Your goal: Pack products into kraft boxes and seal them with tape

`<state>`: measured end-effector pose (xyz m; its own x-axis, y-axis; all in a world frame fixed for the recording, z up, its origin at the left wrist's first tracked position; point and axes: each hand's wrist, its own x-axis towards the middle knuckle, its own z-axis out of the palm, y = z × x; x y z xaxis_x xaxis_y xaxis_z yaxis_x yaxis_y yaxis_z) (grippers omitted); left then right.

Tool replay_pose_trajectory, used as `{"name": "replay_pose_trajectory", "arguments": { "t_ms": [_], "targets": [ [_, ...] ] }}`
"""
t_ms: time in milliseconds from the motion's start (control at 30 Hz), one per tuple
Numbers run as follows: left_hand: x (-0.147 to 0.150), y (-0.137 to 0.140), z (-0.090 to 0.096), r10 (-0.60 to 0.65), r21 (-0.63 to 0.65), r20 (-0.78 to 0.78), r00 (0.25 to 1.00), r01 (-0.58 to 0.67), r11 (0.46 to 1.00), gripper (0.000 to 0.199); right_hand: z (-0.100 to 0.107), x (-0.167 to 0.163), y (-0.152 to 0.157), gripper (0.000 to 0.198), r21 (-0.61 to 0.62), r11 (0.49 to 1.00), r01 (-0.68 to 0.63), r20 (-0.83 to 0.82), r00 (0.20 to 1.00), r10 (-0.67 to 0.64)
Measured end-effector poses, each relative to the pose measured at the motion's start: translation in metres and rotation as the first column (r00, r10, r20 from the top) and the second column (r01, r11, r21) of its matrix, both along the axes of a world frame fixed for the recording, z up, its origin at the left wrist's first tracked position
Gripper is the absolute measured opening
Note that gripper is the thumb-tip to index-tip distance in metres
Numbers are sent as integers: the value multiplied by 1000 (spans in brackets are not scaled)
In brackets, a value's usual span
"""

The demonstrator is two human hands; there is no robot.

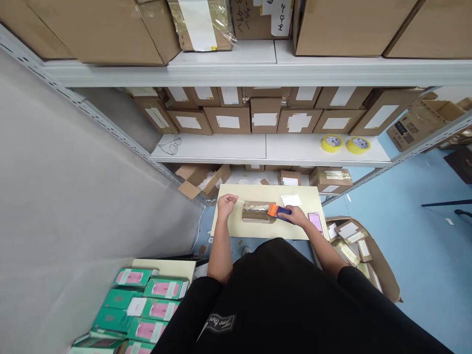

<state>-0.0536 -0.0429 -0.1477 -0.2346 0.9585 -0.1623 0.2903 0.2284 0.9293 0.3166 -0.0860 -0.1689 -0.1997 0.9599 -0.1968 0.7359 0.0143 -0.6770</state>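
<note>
On the cream table, a small cardboard box is laid near the middle; white sheets are placed behind it to the right, and a phone is set near the right edge. The middle shelf is lined at the back with labelled boxes; at its front, two yellow tape rolls are placed right, a thin cable left. The upper shelf is loaded with larger cartons.

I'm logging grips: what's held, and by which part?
The right hand holds the tape dispenser by its blue end; whether the left hand holds anything cannot be told.
</note>
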Motion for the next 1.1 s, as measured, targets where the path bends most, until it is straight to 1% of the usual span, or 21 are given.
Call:
{"name": "replay_pose_trajectory", "arguments": {
  "t_ms": [100, 200, 300, 400, 500, 600, 667, 900, 1000, 1100],
  "targets": [
    [-14, -7, -24, 95, -57, 44, 995, -92, 994, 26, 6, -10, 13, 52, -23, 999, -28, 154, 988, 31],
    [-23, -16, -42, 125, -60, 114, 985, -119, 991, 27, 17, -24, 19, 56, -72, 996, -58, 252, 965, 74],
    [-37, -24, -55, 111, -40, 199, 974, -105, 994, 30, 24, -29, 11, 57, -88, 993, -80, 244, 965, 99],
    [-47, -29, -68, 113, -47, 244, 963, -105, 993, 32, 20, -30, 0, 55, -88, 992, -87, 197, 975, 103],
    [-43, -26, -84, 120, -89, 224, 967, -102, 991, 31, 7, -35, 3, 52, -136, 989, -56, 214, 973, 85],
    [-33, -17, -99, 117, -141, 137, 984, -97, 985, 28, -4, -43, 17, 50, -153, 988, 8, 299, 953, 38],
    [-31, -11, -107, 110, -175, 83, 990, -94, 980, 27, -7, -45, 24, 50, -152, 988, 20, 349, 936, 35],
    [-39, -7, -130, 86, -261, 40, 995, -73, 962, 24, -8, -49, 26, 50, -181, 983, -22, 419, 903, 98],
    [-37, -4, -141, 102, -307, 35, 994, -86, 948, 21, -5, -53, 30, 47, -204, 978, -30, 436, 892, 119],
    [-29, -2, -154, 130, -373, 34, 991, -108, 922, 23, -1, -56, 35, 46, -227, 973, -40, 443, 885, 140]
  ]
}}
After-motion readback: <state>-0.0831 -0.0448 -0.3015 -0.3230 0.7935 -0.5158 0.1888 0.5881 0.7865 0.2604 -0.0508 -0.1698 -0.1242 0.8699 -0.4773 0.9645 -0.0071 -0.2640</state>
